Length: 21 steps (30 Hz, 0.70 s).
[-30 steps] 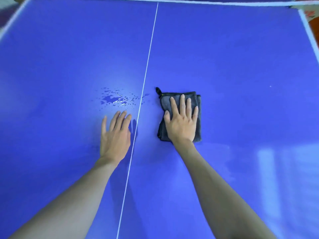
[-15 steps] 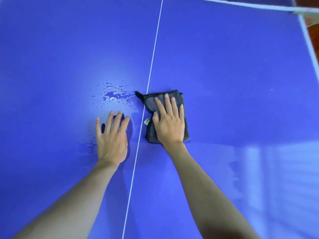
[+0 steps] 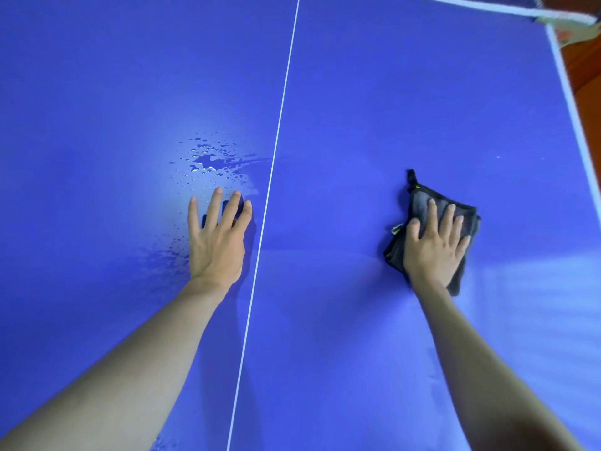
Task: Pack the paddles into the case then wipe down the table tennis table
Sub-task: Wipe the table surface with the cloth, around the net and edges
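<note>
The blue table tennis table (image 3: 406,92) fills the view, with a white centre line (image 3: 279,131) running down it. My right hand (image 3: 434,245) presses flat on a folded dark grey cloth (image 3: 422,203) on the right half, fingers straight. My left hand (image 3: 218,237) rests flat on the left half beside the centre line, fingers spread. A patch of water droplets (image 3: 211,162) lies just beyond my left fingertips, with smeared wet streaks (image 3: 166,255) to the left of that hand. No paddles or case are in view.
The table's white right edge (image 3: 572,125) runs along the far right, with reddish-brown floor (image 3: 585,70) past it. A white strip (image 3: 487,4) crosses the top right corner. Bright window light reflects on the lower right surface (image 3: 536,304).
My right hand has slid the cloth from beside the centre line far to the right across the right half. My left hand has stayed put near the droplets.
</note>
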Tool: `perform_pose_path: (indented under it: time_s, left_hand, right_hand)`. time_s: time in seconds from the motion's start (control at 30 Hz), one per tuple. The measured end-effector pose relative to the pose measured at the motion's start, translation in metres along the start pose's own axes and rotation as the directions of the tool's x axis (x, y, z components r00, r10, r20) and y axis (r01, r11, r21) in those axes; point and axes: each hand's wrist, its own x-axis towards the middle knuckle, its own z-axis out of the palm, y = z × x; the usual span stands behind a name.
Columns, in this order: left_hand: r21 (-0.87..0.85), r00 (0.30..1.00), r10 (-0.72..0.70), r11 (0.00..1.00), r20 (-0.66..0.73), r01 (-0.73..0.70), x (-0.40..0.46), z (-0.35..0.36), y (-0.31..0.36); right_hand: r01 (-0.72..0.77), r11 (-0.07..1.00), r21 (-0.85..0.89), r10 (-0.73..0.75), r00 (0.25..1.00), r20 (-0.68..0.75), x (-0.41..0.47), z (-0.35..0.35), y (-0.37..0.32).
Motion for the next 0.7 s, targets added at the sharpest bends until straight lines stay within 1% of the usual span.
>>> perform_pose_path:
  time_s: [0.07, 0.17, 0.2, 0.27, 0.33, 0.43, 0.57, 0.7]
  left_hand:
    - [-0.004, 1.000, -0.003, 1.000, -0.012, 0.003, -0.001, -0.001, 0.001]
    - [-0.039, 0.998, -0.036, 0.999, -0.042, 0.034, 0.000, -0.002, 0.000]
    - [-0.072, 0.997, -0.051, 0.996, -0.051, 0.047, 0.000, -0.003, 0.000]
    - [-0.142, 0.994, -0.085, 0.987, -0.063, 0.076, 0.003, -0.005, -0.003]
    - [-0.175, 0.995, -0.084, 0.982, -0.055, 0.073, 0.005, -0.009, -0.009]
    - [-0.146, 0.997, -0.034, 0.989, -0.066, 0.024, -0.010, -0.019, -0.014]
    - [-0.146, 0.994, -0.054, 0.989, -0.095, 0.039, -0.065, -0.031, -0.001]
    - [-0.198, 0.997, 0.020, 0.980, -0.071, -0.033, -0.123, -0.031, 0.015]
  right_hand:
    - [0.076, 0.997, -0.009, -0.077, 0.996, -0.050, -0.028, 0.011, -0.028]
    - [0.247, 0.969, -0.012, -0.246, 0.961, -0.126, -0.089, 0.029, -0.083]
    - [0.300, 0.954, -0.003, -0.298, 0.947, -0.122, -0.113, 0.034, -0.100]
    - [0.400, 0.916, 0.015, -0.398, 0.915, -0.070, -0.163, 0.040, -0.128]
    - [0.465, 0.885, 0.033, -0.464, 0.885, -0.038, -0.203, 0.045, -0.143]
    - [0.495, 0.867, 0.059, -0.495, 0.869, -0.013, -0.224, 0.046, -0.144]
    - [0.532, 0.845, 0.053, -0.533, 0.846, -0.001, -0.207, 0.038, -0.117]
    - [0.400, 0.915, 0.050, -0.398, 0.916, -0.041, -0.171, 0.021, -0.047]
